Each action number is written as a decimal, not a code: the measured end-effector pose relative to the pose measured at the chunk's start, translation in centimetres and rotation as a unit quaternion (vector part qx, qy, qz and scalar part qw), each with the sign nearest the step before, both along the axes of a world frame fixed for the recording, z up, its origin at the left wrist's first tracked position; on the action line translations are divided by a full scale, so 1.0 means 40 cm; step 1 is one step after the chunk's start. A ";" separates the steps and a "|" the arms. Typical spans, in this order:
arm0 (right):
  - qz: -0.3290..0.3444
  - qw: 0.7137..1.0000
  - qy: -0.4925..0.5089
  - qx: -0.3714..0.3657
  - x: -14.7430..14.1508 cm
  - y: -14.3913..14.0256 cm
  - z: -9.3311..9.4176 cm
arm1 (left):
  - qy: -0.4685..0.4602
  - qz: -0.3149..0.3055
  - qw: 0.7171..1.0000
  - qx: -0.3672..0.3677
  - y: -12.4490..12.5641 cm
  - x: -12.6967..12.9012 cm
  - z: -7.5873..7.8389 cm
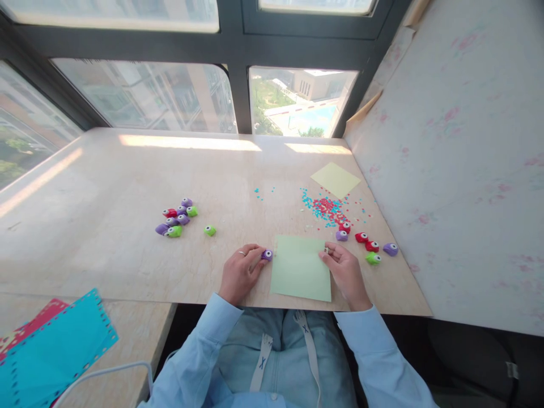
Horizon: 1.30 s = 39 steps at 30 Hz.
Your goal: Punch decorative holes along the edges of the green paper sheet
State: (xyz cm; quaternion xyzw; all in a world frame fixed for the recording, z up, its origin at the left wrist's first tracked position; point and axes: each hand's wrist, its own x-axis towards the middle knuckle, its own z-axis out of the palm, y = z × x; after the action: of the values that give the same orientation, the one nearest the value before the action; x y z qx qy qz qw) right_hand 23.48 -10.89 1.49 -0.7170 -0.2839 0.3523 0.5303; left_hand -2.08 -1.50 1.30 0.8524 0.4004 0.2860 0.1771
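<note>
A pale green paper sheet [301, 268] lies on the marble table [127, 181] in front of me. My left hand [241, 272] rests at the sheet's left edge, its fingertips on a small purple paper punch [267, 255]. On the sheet's upper right edge lies my right hand [346, 273], pinching the paper there. A ring shows on my left hand.
A cluster of purple, green and red punches [176, 221] sits at centre left, one green punch [209, 230] apart. More punches [369, 245] lie right of my right hand. Red and blue confetti [327, 208], a yellow sheet [335, 179], punched blue and red sheets [55, 340] at lower left.
</note>
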 end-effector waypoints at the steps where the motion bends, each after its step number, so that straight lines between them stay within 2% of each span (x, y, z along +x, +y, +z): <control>1: 0.002 1.000 -0.004 0.000 0.001 0.002 0.000 | 0.000 0.000 1.000 0.000 0.000 0.000 0.000; 26: 0.035 0.998 -0.056 0.015 -0.016 0.070 -0.001 | 0.013 0.001 1.000 -0.004 -0.002 -0.001 0.011; 34: 0.043 0.999 0.015 -0.004 -0.016 0.054 0.010 | 0.002 0.006 1.000 -0.026 -0.002 0.002 0.015; 39: 0.037 0.999 0.017 -0.010 -0.023 0.044 0.010 | 0.005 0.006 0.999 -0.031 -0.002 0.004 0.018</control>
State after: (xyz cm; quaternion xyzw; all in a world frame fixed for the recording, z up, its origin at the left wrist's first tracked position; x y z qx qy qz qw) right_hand 22.55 -9.12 1.88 -0.7054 -0.2974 0.3864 0.5144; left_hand -1.92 -1.58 2.00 0.8453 0.4154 0.2701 0.2001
